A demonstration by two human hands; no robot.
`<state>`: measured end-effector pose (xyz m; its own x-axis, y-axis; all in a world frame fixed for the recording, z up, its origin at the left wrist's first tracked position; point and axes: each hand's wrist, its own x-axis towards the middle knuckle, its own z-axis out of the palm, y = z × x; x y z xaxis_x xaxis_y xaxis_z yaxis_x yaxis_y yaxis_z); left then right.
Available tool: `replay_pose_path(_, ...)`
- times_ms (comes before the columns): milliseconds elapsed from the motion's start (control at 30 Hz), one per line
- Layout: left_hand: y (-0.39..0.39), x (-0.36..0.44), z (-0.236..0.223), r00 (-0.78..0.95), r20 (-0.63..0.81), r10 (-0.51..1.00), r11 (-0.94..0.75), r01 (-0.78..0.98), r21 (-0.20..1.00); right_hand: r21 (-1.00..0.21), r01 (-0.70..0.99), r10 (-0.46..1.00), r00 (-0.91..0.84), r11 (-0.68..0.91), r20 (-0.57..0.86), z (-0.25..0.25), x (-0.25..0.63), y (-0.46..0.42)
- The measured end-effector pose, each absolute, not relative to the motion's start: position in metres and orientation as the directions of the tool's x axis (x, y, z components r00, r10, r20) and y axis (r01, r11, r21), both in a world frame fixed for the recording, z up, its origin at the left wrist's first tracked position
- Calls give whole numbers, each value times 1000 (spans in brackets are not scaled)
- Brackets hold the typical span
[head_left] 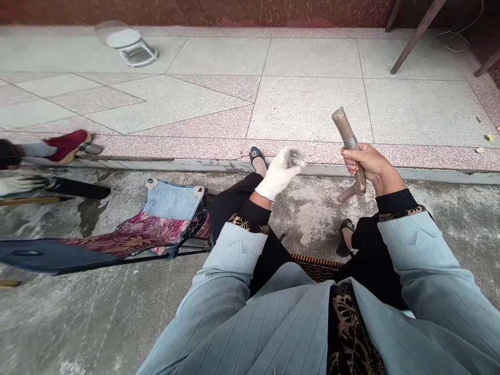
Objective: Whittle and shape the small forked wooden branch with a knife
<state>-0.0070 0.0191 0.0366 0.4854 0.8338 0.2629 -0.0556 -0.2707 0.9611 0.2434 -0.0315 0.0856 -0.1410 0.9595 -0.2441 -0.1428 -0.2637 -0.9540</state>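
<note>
My right hand (367,162), bare, is wrapped around a brown stick (356,148) that looks wooden, with wire wound round its upper part and a short bent branch at its lower end. The thick cut end points up and away from me. My left hand (284,171) wears a white knitted glove. It hovers near my left knee with loosely curled fingers, the thumb apart from them, and nothing visible in it. A clear gap separates it from the stick.
At left stands a low folding lounger (156,224) of denim and floral cloth. Beyond it are another person's red shoe (70,146), gloved hand (21,185) and a black cylinder (80,188). A step edge (211,165) runs ahead; a small white stool (135,46) stands on the tiles.
</note>
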Motion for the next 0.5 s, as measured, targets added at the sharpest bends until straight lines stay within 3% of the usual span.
replay_pose_path(100,20,-9,38,497,312,810,-442,168,881,-954,-152,960,-151,-258,-235,87,246,-32)
replay_pose_path(233,25,-14,34,497,436,750,-642,388,661,-955,-162,964,-139,-250,-228,91,246,-33)
replay_pose_path(500,26,-19,33,444,493,748,-663,512,546,-960,-173,974,-95,-218,-204,99,247,-33)
